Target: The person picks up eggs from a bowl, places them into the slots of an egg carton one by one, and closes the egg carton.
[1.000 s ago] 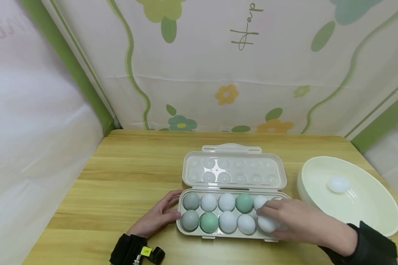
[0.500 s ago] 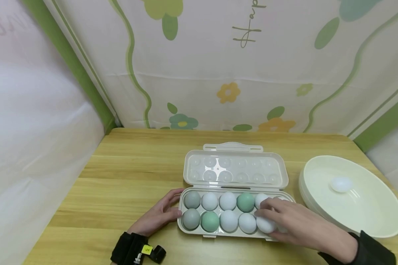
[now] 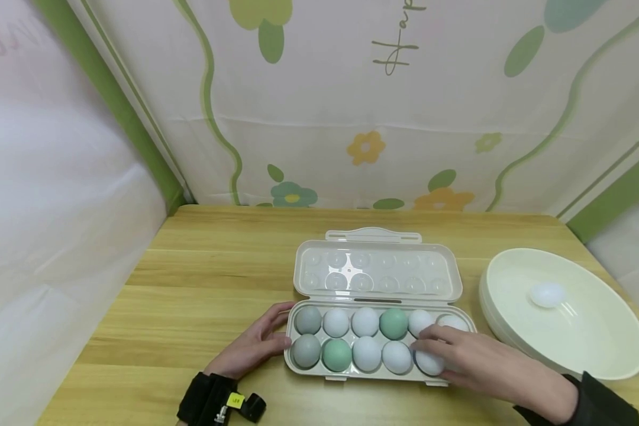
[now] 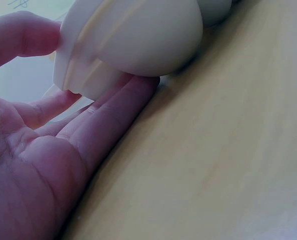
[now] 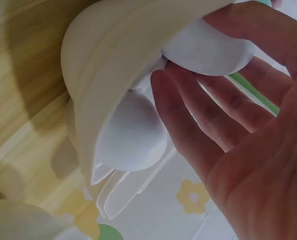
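Note:
An egg box [image 3: 327, 374] of pale plastic stands with its lid back, its two rows filled with grey, green and white eggs. My left hand [image 3: 252, 345] holds the box's left end; in the left wrist view its fingers [image 4: 108, 117] reach along and under the pale end wall. Over the right part of the front row, my right hand [image 3: 479, 359] has its fingers and thumb around a white egg [image 5: 208, 47]. That egg sits in or just at its pocket. Beside it, a back-corner egg [image 5: 133, 132] shows. My hand hides the front right corner pocket.
To the right stands a wide cream bowl [image 3: 580, 349] with one white egg [image 3: 548, 294] in it. Behind the rows lies the clear lid [image 3: 378, 272]. A printed curtain [image 3: 298, 106] hangs at the table's [image 3: 207, 266] back edge.
My right hand has shifted slightly, and more of the back right egg now shows past it. My left hand stays on the box's left end.

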A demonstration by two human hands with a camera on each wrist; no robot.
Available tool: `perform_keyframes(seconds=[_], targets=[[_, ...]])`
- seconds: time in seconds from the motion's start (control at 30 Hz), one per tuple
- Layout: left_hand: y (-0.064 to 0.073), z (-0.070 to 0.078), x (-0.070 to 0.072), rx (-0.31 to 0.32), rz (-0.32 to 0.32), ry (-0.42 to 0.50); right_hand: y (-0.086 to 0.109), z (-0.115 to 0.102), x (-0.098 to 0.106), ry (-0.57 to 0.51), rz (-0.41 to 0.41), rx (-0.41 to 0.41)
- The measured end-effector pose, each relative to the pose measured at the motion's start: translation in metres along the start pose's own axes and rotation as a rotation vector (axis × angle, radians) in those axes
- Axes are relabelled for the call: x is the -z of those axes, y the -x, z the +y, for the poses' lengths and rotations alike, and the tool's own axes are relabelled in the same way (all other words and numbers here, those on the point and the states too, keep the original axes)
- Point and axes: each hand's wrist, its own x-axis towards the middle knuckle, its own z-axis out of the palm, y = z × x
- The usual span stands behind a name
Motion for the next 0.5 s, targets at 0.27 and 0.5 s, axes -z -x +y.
perform_keyframes(seconds=[0.27,0.5], targets=[[0.0002,0.0007,0.0000,0.002,0.000,0.002,0.0018,-0.0020,0.0012,0.035,-0.024,-0.007],[0.0002,0.0002,0.0003,0.001,0.000,-0.003,0.0032,-0.0025,0.0044,0.066,-0.022,-0.025]])
